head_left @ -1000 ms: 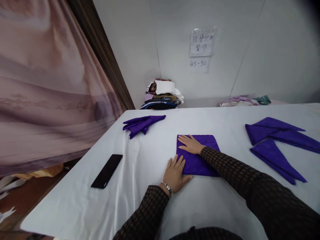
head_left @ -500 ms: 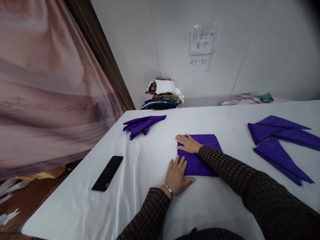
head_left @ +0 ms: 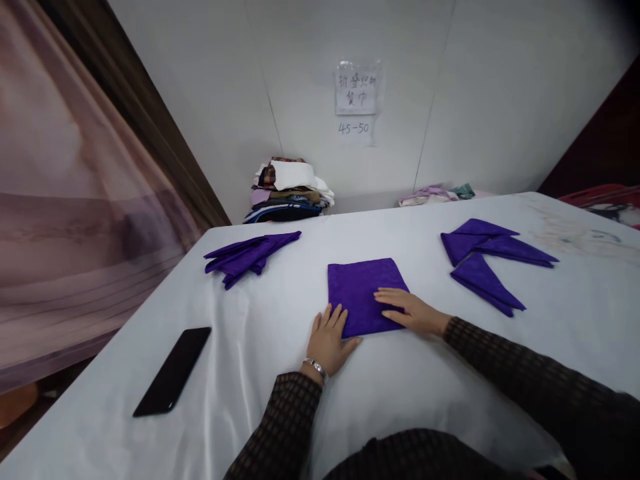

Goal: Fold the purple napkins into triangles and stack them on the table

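White worktop (head_left: 280, 300); in from its far edge's middle lies a purple cloth (head_left: 353, 287), left hand (head_left: 329, 343) and right hand (head_left: 413, 312) spread flat toward its near corners. Flattening, I'd judge; next move calls for aligned edges.

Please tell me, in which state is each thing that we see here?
Square purple napkin: laid flat
Left hand: open, fingers on the napkin's near-left corner
Right hand: open, on the napkin's right part
Purple fabric at left: loosely bunched
Purple napkins at right: folded into points
Black phone: lying flat
White tablecloth: spread, creased
Clothes: stacked
Handwritten papers: fixed to wall
Pink curtain: hanging
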A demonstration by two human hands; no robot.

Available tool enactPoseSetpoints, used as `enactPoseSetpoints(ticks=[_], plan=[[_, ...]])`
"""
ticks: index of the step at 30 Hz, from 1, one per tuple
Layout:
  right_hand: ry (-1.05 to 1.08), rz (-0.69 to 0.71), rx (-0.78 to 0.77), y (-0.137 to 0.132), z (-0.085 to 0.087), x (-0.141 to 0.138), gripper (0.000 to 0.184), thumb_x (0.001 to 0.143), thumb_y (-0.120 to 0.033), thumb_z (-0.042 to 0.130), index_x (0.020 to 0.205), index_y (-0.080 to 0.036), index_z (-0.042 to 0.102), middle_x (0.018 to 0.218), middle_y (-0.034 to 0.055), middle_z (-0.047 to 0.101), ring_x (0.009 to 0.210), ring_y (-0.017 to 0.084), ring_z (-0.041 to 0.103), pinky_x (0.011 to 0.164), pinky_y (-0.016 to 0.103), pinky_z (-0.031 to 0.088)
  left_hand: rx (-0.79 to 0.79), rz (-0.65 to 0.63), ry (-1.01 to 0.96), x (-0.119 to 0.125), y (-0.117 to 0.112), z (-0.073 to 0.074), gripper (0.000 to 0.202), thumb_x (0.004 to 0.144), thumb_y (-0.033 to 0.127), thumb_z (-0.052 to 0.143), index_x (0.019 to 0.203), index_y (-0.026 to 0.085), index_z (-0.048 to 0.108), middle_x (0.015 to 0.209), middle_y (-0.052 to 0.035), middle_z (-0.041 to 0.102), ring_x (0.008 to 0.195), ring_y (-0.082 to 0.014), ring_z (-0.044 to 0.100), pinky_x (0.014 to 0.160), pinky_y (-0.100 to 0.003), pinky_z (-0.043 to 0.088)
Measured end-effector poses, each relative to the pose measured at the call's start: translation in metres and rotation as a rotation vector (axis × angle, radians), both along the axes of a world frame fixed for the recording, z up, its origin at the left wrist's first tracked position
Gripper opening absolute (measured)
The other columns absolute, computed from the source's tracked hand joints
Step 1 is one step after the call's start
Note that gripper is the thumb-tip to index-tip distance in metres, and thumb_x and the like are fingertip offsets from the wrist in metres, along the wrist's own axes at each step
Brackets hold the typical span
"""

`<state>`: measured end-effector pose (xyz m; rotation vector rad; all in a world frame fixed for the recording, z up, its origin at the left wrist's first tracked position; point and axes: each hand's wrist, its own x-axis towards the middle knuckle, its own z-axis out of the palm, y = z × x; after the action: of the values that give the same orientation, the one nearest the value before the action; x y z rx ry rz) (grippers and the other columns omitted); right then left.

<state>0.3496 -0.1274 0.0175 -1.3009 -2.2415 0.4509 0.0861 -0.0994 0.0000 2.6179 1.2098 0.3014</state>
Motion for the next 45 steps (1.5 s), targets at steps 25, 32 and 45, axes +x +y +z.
enactPoseSetpoints(ticks=[25, 32, 45], plan=[[-0.184, -0.192, 0.118, -0.066, -0.019, 0.012, 0.046, 0.083, -0.017, 0.046, 0.129, -0.02, 0.049, 0.124, 0.0104, 0.058, 0.116, 0.025, 0.05, 0.101, 0.051, 0.035, 0.177, 0.1, -0.213, 0.003, 0.002, 0.009, 0.035, 0.076, 0.005, 0.045, 0.096, 0.024, 0.067, 0.1, -0.0021, 0.067, 0.095, -0.0189, 0.058, 0.086, -0.034, 0.045], [-0.24, -0.128, 0.181, -0.055, -0.022, -0.01, 0.059, 0.072, 0.001, 0.036, 0.128, -0.014, 0.049, 0.111, 0.0116, 0.062, 0.099, 0.022, 0.056, 0.088, 0.043, 0.044, 0.063, 0.25, -0.347, -0.014, 0.01, 0.009, 0.031, 0.073, 0.007, 0.044, 0.084, 0.023, 0.068, 0.089, 0.0007, 0.068, 0.087, -0.0152, 0.06, 0.082, -0.029, 0.049], [0.172, -0.164, 0.227, -0.074, -0.022, -0.027, 0.04, 0.088, -0.019, 0.046, 0.128, -0.023, 0.047, 0.111, 0.0078, 0.063, 0.099, 0.02, 0.059, 0.085, 0.038, 0.049, 0.12, -0.027, -0.163, -0.017, -0.028, 0.017, 0.052, 0.07, 0.01, 0.057, 0.12, 0.022, 0.054, 0.119, -0.0055, 0.06, 0.111, -0.022, 0.049, 0.101, -0.044, 0.031]])
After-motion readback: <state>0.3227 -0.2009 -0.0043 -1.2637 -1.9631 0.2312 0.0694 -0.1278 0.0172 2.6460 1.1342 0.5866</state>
